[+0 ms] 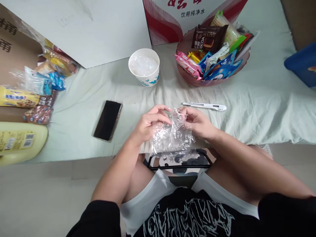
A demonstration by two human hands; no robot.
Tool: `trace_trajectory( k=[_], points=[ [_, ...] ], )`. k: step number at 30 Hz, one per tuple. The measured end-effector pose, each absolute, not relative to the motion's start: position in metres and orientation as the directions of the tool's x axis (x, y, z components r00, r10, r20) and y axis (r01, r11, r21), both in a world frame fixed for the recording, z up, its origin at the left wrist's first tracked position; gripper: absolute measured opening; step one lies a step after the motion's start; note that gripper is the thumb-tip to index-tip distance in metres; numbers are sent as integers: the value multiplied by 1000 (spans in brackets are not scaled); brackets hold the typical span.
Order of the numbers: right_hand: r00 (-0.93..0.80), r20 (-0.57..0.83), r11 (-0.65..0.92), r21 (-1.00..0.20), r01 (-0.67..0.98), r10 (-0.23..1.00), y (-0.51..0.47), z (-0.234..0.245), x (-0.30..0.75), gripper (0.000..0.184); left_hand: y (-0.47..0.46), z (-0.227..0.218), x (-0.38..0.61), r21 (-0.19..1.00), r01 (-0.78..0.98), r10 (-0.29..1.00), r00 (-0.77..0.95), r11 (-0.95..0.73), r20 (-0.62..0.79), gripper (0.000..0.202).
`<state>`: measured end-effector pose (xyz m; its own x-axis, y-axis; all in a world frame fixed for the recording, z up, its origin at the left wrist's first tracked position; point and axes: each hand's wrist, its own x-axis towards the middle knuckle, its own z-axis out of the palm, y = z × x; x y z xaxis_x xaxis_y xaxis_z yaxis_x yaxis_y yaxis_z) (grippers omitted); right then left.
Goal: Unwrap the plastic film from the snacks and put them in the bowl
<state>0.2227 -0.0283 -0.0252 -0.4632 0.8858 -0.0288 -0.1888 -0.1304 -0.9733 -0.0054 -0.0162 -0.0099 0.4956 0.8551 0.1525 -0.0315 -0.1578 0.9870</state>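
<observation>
A crinkled clear plastic bag hangs between my two hands at the front edge of the cloth. My left hand pinches its upper left part, fingers curled inward. On the other side my right hand grips the bag's top right with thumb and fingertips. Just beyond the right hand lies a white utility knife. Farther back stands a white paper cup with clear crumpled plastic inside. A black phone rests to the left of my left hand.
A pink translucent bowl heaped with wrapped snacks stands at back right. White and red boxes rise behind. At left are packaged snacks and a pale yellow jug. A blue object sits at far right.
</observation>
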Motion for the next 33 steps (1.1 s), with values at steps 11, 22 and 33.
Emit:
trace_trajectory(
  k=[11, 22, 33],
  points=[
    [-401, -101, -207, -950, -232, 911, -32, -23, 216, 38, -13, -16, 5, 971, 154, 906, 359, 181, -226, 18],
    [-186, -14, -50, -981, -186, 982, -27, -22, 225, 40, -12, -23, 9, 995, -13, 972, 216, 102, -97, 23],
    [-252, -162, -183, -981, -61, 954, -31, -11, 230, 47, -8, -18, -4, 985, -112, 929, 359, 135, -87, 37]
  ],
)
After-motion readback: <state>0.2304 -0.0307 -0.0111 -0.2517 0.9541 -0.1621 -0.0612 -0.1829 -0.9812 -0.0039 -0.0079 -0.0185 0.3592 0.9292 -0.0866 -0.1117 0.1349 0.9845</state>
